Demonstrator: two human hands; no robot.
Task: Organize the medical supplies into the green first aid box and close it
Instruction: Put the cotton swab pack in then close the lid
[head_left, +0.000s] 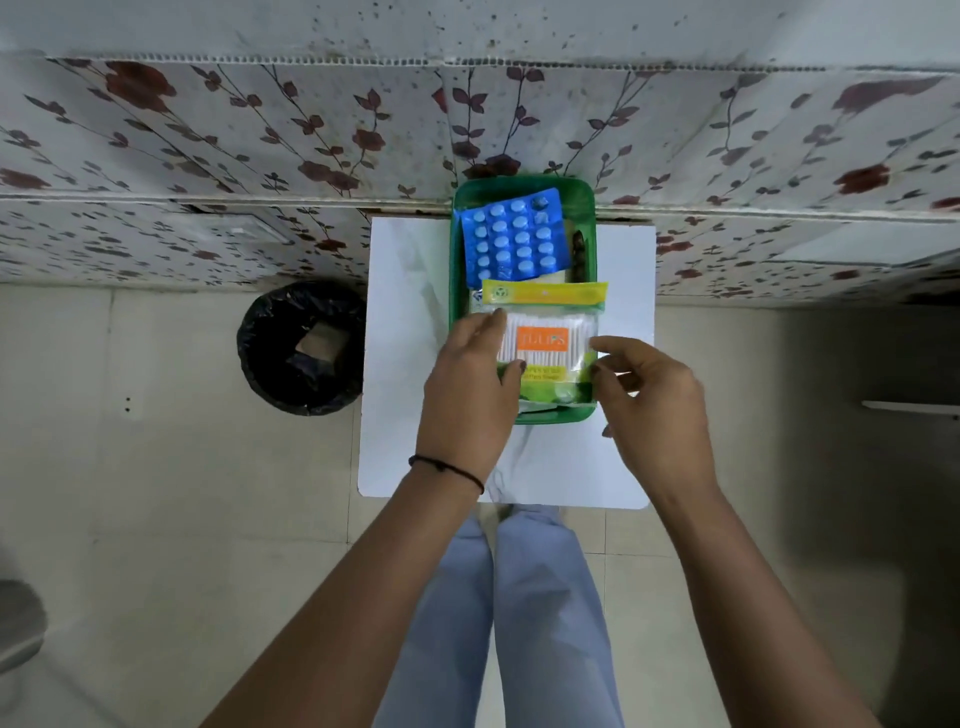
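The green first aid box (586, 208) stands open on a small white table (405, 332) against the wall. A blue blister strip of tablets (511, 236) lies in its far half. A clear packet of cotton buds (548, 332) with a yellow header and an orange label lies across the near half. My left hand (470, 384) holds the packet's left edge, fingers curled around it. On the packet's right edge, my right hand (647, 395) pinches with thumb and fingers. A dark slim item (577, 252) lies along the box's right wall. No lid is visible.
A black-lined waste bin (304, 345) stands on the floor left of the table. The floral-patterned wall (260, 156) runs right behind the table. Tiled floor and my legs in light blue trousers (519, 623) are below the table's near edge.
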